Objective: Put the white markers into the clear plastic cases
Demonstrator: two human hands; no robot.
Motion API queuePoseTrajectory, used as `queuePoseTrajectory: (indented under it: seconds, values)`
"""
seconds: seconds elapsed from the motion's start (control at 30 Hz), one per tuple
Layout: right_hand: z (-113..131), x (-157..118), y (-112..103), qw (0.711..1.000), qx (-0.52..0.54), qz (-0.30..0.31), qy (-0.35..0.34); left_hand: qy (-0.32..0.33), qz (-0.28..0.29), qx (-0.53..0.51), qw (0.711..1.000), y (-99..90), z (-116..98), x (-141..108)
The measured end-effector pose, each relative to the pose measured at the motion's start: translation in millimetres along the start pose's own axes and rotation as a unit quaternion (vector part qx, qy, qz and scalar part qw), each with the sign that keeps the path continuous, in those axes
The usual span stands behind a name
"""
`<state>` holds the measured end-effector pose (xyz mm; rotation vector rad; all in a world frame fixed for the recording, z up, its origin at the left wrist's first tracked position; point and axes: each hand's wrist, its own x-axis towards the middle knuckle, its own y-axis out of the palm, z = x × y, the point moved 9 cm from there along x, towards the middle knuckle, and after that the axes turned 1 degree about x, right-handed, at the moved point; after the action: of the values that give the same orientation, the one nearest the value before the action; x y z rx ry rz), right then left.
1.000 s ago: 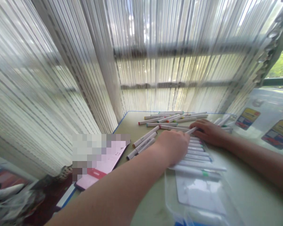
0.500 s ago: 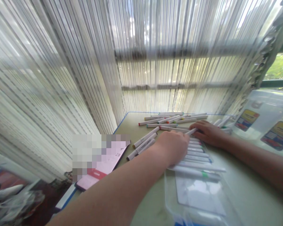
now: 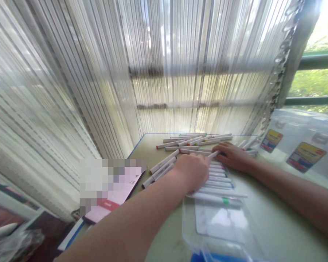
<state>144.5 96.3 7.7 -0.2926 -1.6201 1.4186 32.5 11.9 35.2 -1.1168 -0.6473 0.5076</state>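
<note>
Head view. Two bare hands meet over a pale green table with a blue edge (image 3: 164, 251). The left hand (image 3: 194, 171) is closed on one slim white marker (image 3: 213, 155), which spans the gap between the hands. The right hand (image 3: 231, 154) has its fingers at the marker's other end; whether they pinch or only touch it cannot be told. Below the hands, a row of white markers (image 3: 217, 179), partly hidden and not exactly countable, lies at the far end of one clear plastic case (image 3: 183, 222); one marker with a green band (image 3: 225, 201) is nearest the viewer. Three white markers with dark or brown ends (image 3: 164, 162) lie left of the left hand. Beyond is a loose pile of colour-tipped white markers (image 3: 195, 140), overlapping. One device with a pink screen (image 3: 120, 189) lies at left. Two yellow-and-blue labels (image 3: 306, 157) show on clear plastic storage at right (image 3: 287, 140).
</note>
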Motion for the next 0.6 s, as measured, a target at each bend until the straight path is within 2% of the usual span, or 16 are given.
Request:
queuePoseTrajectory:
  seconds: [0.6]
  values:
    - [2.0, -0.5, -2.1, 1.000, 0.001, -0.006, -0.006, -0.005, -0.018, -0.012, 1.000, -0.8, 1.2, 1.9]
